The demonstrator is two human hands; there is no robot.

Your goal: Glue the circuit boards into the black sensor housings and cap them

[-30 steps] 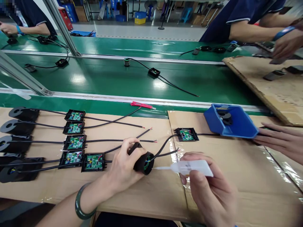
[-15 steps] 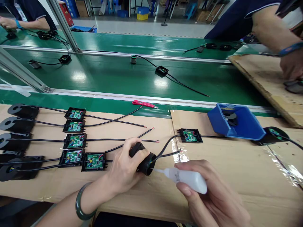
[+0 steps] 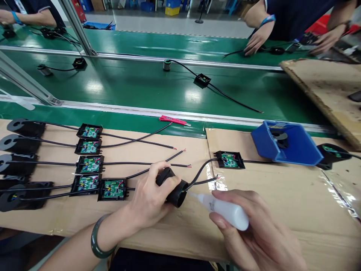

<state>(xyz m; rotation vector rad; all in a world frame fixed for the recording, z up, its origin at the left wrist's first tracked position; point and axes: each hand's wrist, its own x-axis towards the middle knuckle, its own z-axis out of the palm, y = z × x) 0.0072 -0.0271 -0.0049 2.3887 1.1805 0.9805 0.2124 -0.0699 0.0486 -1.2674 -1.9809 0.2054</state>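
My left hand [image 3: 153,194] is wrapped round a black cylindrical housing [image 3: 176,190], tilted so its open end faces right. From that end a black cable runs to a small open box with a green circuit board [image 3: 230,160]. Between thumb and fingers, my right hand [image 3: 256,226] grips a white squeeze bottle [image 3: 225,210]. Its thin nozzle points at the housing's open end, close to the rim; I cannot tell whether they touch. Left of my hands, several similar black housings [image 3: 25,194] lie in a row, cabled to boxes with circuit boards [image 3: 113,189].
A blue bin [image 3: 287,145] holding a dark round part stands at the right, beside another black housing [image 3: 334,155]. A red utility knife [image 3: 174,120] lies by the rail. Beyond is a green conveyor [image 3: 135,86] carrying a cabled box [image 3: 202,80]. Co-workers' hands [image 3: 258,39] are across it.
The bottle's nozzle has shifted slightly up and right along the housing's rim. The co-worker at right has moved their hands onto the far bench. On the conveyor, the parts appear further right.
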